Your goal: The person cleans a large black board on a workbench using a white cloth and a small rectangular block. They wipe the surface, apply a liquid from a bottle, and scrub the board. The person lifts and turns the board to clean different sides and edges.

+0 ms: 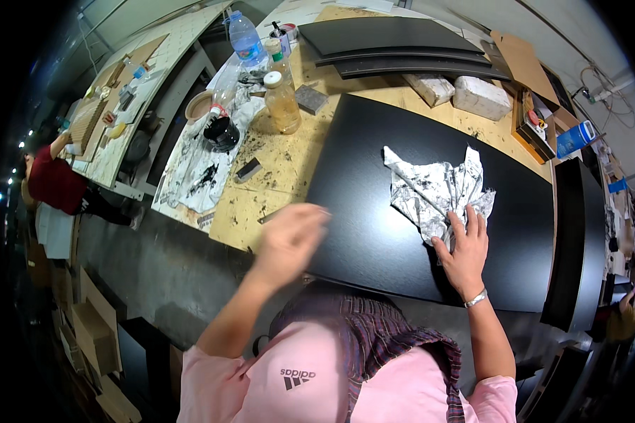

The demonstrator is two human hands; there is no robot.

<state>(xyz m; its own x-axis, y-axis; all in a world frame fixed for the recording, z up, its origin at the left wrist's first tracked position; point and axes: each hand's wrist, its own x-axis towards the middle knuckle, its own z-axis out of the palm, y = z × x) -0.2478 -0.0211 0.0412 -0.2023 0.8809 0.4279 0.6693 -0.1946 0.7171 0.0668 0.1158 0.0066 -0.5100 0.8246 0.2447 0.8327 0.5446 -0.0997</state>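
A smooth black panel (360, 211) lies on the workbench in front of me. On its right half is a crumpled white rag (430, 185) with black smears. My right hand (467, 247) lies on the rag's near edge, fingers stretched out and pressing on the cloth. At the panel's left edge, my left hand (293, 240) is smeared by motion, so its fingers do not show clearly and I see nothing held. A small dark block (248, 170) lies on the wood left of the panel. Further left, a cup of black liquid (221, 134) stands on a stained white cloth (190, 185).
Behind the panel are stacked dark boards (395, 39) and two wrapped white blocks (481, 97). A bottle of yellowish liquid (282, 106), a large water bottle (245, 39) and a grey block (310, 99) stand at the back left. Another person (55, 180) works at the far left bench.
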